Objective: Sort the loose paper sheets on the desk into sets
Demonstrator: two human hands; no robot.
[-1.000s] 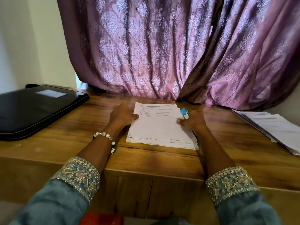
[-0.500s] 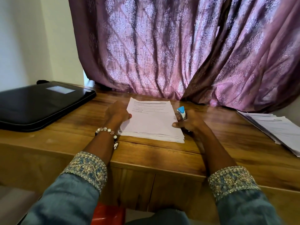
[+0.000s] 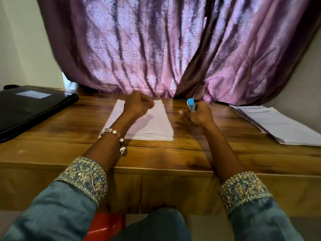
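A stack of sheets (image 3: pixel 152 126) lies flat near the middle of the wooden counter (image 3: pixel 57 136), its near edge squared toward the person. The left hand (image 3: pixel 137 106) hovers over the stack's far part with fingers curled into a fist; nothing shows in its grip, and a beaded bracelet (image 3: pixel 114 134) circles that wrist. The right hand (image 3: pixel 199 113) sits just right of the stack, its fingers wrapped round a blue stapler (image 3: pixel 191 105) whose tip points up. A 2nd pile (image 3: pixel 278 126) of printed sheets, fanned slightly, rests well apart at the counter's right end. A black case (image 3: pixel 29 108) lies at the left end. A purple curtain (image 3: pixel 173 46) hangs behind.
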